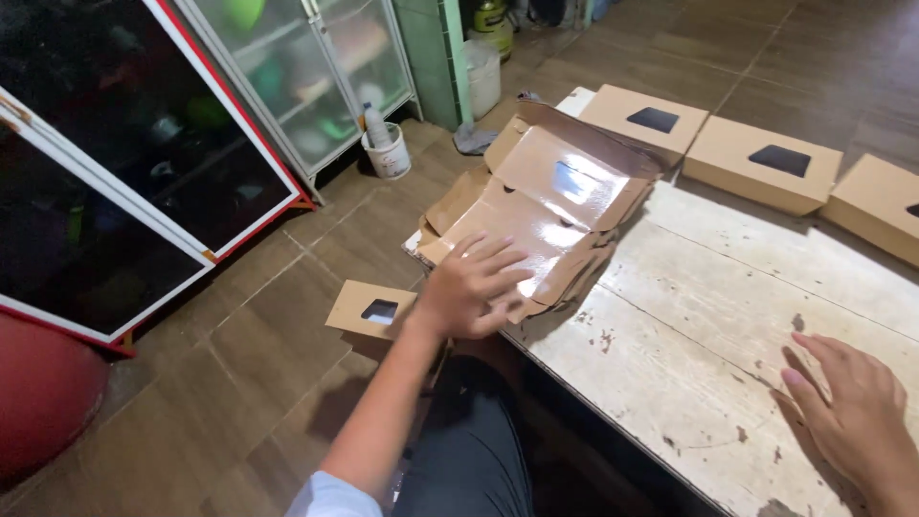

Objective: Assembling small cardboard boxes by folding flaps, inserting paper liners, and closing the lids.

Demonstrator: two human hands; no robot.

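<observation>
My left hand (471, 285) lies with fingers spread on the near end of a stack of flat, unfolded brown cardboard boxes (546, 196) with glossy insides, at the left corner of a worn white table (728, 316). My right hand (852, 412) rests flat and open on the tabletop at the lower right, holding nothing. Three assembled brown boxes with dark windows stand along the table's far edge: one (643, 120), a second (761, 163) and a third (879, 203).
One folded box with a window (371, 308) lies on the brown tiled floor beside my knee. Glass-door cabinets (306, 77) stand at the left, with a white bucket and bottle (386, 148) in front. A red rounded object (43, 393) sits at the lower left.
</observation>
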